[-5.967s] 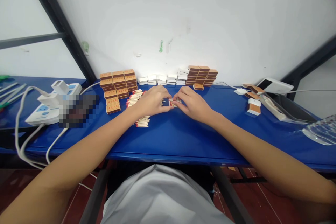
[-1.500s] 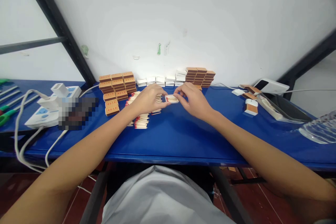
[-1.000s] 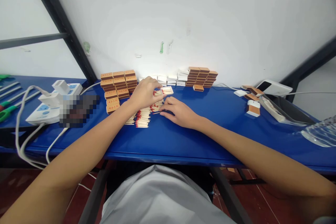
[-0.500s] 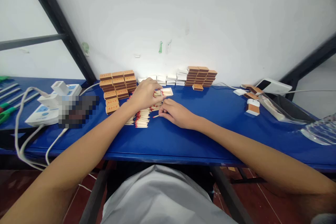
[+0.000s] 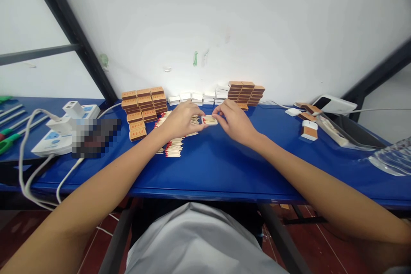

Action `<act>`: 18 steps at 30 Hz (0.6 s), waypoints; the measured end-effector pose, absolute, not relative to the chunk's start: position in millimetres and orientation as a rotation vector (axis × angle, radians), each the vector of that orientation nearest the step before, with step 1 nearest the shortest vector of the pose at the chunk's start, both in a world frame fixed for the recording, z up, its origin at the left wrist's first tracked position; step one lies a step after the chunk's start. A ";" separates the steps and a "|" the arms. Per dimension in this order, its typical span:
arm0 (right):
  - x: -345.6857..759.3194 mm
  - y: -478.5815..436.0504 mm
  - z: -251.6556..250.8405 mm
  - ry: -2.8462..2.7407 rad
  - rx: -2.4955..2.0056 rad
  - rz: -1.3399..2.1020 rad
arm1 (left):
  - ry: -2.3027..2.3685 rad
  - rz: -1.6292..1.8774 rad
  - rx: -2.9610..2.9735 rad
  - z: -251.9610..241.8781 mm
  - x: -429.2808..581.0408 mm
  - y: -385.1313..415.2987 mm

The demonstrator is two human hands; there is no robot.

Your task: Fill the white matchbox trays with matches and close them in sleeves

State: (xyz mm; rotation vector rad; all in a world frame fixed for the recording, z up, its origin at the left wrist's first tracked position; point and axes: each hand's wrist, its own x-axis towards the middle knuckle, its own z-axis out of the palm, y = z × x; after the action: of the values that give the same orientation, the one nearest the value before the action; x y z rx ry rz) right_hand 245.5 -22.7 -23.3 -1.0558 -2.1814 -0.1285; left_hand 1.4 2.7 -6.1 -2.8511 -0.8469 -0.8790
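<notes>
A small white matchbox tray (image 5: pixel 210 122) filled with red-tipped matches is held by my left hand (image 5: pixel 183 120), thumb and fingers closed at its left end. At the tray's right end is my right hand (image 5: pixel 236 123), with thumb and forefinger pinched together over the matches. The match in that pinch is mostly hidden by the fingers. Beneath and beside my left hand lies a loose pile of matches (image 5: pixel 174 147), partly covered by the hand.
Brown matchboxes stand stacked at the left (image 5: pixel 137 130) and the back right (image 5: pixel 245 90). White trays (image 5: pixel 196 97) line the wall between them. A power strip (image 5: pixel 53 139) with cables lies far left. A white device (image 5: pixel 335 106) and a plastic bag (image 5: pixel 390 160) lie right.
My right hand has moved up from the table with its match to the tray's right end. The tray in my left hand has shifted slightly right and down.
</notes>
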 end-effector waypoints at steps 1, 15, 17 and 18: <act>244.9 -22.7 -23.7 -2.190 -1.053 -0.135 | -0.843 -0.892 -2.854 -5.8 2.0 2.0; 215.2 -37.6 -48.4 -2.500 -0.735 -0.013 | -1.097 -0.906 -2.634 -1.5 -10.4 16.7; 213.5 -36.8 -52.0 -2.508 -0.743 0.016 | -1.087 -0.887 -2.650 -0.8 -9.1 14.8; 213.3 -36.4 -52.5 -2.504 -0.746 0.034 | -1.081 -0.882 -2.658 -0.7 -8.5 13.9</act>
State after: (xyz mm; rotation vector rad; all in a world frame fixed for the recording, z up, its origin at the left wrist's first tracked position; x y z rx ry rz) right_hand 213.3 -36.4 -52.5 -0.7463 -2.5043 0.0339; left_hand -8.5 13.9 -0.7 -2.6578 -1.0809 -0.8818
